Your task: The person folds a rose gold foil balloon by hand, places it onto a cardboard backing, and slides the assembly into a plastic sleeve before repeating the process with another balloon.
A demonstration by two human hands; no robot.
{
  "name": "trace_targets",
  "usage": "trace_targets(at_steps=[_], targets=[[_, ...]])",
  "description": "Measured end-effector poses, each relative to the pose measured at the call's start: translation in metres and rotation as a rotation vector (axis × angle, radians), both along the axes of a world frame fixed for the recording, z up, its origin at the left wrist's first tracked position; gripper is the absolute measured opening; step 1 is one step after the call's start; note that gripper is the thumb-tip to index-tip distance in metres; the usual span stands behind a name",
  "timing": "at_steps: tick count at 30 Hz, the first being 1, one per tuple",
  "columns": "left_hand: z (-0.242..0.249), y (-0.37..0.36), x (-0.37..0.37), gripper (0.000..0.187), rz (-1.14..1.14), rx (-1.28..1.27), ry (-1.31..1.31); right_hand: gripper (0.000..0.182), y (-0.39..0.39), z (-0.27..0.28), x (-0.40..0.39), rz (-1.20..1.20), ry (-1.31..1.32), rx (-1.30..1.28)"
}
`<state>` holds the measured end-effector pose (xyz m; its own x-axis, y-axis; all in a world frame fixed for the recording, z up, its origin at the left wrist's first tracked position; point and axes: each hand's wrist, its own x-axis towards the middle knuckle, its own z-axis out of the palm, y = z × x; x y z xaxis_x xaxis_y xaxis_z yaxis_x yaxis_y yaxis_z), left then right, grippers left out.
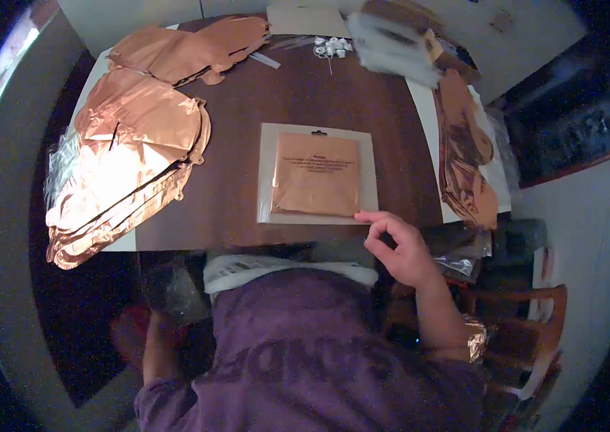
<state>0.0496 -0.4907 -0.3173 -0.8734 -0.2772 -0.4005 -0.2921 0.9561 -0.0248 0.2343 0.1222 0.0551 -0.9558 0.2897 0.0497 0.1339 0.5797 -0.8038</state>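
A clear plastic packet (318,173) with a folded copper foil sheet inside lies flat in the middle of the dark wooden table (305,93). My right hand (400,246) hovers at the packet's lower right corner, fingers curled, fingertips close to or touching its edge. My left hand (129,338) hangs low beside my body, below the table edge, dim and blurred, so I cannot tell whether it holds anything.
Piles of flat copper foil balloons lie at the table's left (128,155), top left (190,50) and right edge (467,162). Small white pieces (332,47) and a stack of packets (398,43) sit at the far side. A wooden chair (535,331) stands at my right.
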Motion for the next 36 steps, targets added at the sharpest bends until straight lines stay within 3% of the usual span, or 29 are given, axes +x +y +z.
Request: trace_targets(at_steps=[7, 10, 17, 21, 27, 31, 34, 36], targets=[[0.022, -0.062, 0.062, 0.036, 0.166, -0.003, 0.01, 0.012, 0.001, 0.01, 0.014, -0.084, 0.097, 0.032], [0.027, -0.071, 0.064, 0.036, 0.201, -0.007, 0.028, 0.014, 0.006, 0.012, 0.017, -0.051, 0.105, 0.277], [0.032, -0.077, 0.049, 0.036, 0.238, 0.014, 0.077, 0.017, 0.008, 0.003, 0.03, -0.077, 0.117, 0.286], [0.041, -0.05, 0.022, 0.037, 0.246, 0.108, 0.19, 0.023, 0.009, -0.001, 0.029, -0.039, 0.124, 0.37], [0.077, 0.054, -0.034, 0.037, 0.085, 0.585, 0.453, 0.044, 0.005, -0.014, 0.033, -0.051, 0.052, 0.504], [0.11, 0.113, -0.012, 0.038, -0.129, 0.667, 0.094, 0.05, 0.002, -0.019, 0.032, -0.036, 0.078, 0.545], [0.141, 0.126, -0.012, 0.039, -0.3, 0.448, -0.341, 0.056, 0.008, -0.017, 0.033, -0.043, 0.087, 0.551], [0.179, 0.148, -0.016, 0.039, -0.383, 0.398, -0.5, 0.062, 0.008, -0.018, 0.029, -0.006, 0.066, 0.618]])
